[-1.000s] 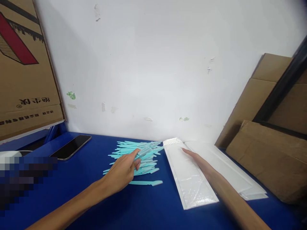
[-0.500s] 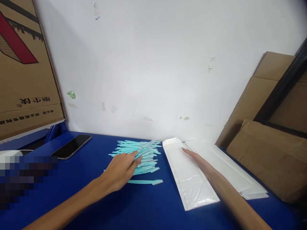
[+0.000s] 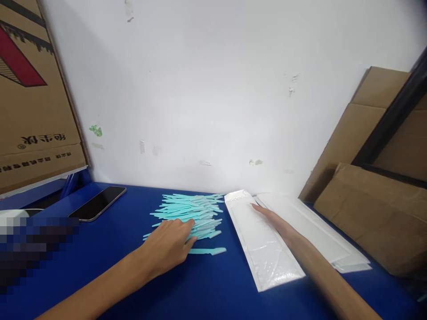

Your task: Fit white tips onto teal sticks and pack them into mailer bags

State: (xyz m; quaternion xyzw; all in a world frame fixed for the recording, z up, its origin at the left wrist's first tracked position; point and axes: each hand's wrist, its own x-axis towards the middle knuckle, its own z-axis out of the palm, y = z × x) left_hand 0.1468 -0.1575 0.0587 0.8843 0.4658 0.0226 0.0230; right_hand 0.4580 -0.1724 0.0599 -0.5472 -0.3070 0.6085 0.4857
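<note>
My left hand point(image 3: 171, 242) hovers low over the near side of a pile of light-blue eyebrow razors point(image 3: 187, 206). Its thumb and index finger are apart, with nothing visible between them; the other fingers are partly hidden. Just beyond the thumb, a single eyebrow razor point(image 3: 213, 251) lies apart in front of the pile, its handle end covered by the hand. My right hand point(image 3: 275, 222) grips a white padded envelope point(image 3: 263, 253) along its right side, thumb on top and the remaining fingers out of sight beneath. The envelope lies slanted beside the pile.
More white envelopes point(image 3: 320, 235) lie stacked to the right on the blue table point(image 3: 200, 293). A phone point(image 3: 98, 203) rests at the left. Cardboard boxes stand at the left point(image 3: 40, 111) and right point(image 3: 370, 218), with a white wall point(image 3: 200, 98) behind.
My left hand has moved down and toward me, off the pile's middle. The eyebrow razor it held is no longer visible in its fingers. My right hand stays on the envelope.
</note>
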